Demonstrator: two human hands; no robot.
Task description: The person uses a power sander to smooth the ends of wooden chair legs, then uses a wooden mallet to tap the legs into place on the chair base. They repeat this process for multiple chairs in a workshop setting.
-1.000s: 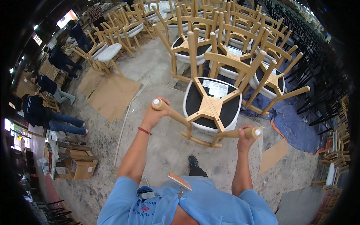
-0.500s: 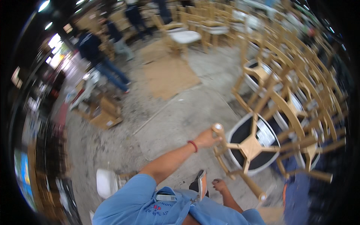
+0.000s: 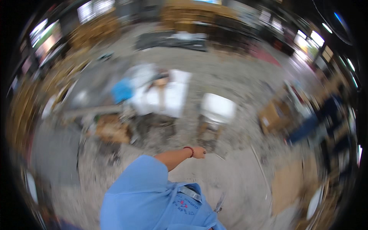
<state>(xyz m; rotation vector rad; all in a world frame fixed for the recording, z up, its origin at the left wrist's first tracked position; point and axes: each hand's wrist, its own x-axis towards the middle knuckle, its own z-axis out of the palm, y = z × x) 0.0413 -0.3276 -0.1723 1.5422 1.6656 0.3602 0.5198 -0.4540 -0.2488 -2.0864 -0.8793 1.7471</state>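
Though blur smeared everything, the left hand [image 3: 199,152] reached out over a gritty concrete floor [image 3: 230,180], fingers curled; couldn't tell if it gripped anything. Right hand was out of view. Nearest thing was a white-seated wooden stool [image 3: 217,108], just beyond the hand and not touching it. It looked rigid and lightish, so best grabbed by the seat rim or legs. The room was a cluttered workshop, with a cardboard box [image 3: 273,117] to the right.

Left hand [image 3: 199,152] stretched forward on a straight arm; grip seemingly closed, blurred.

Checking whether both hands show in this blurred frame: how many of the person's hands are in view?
1. The left hand reaches out over the gritty floor, a red band at its wrist. The right hand is out of view.
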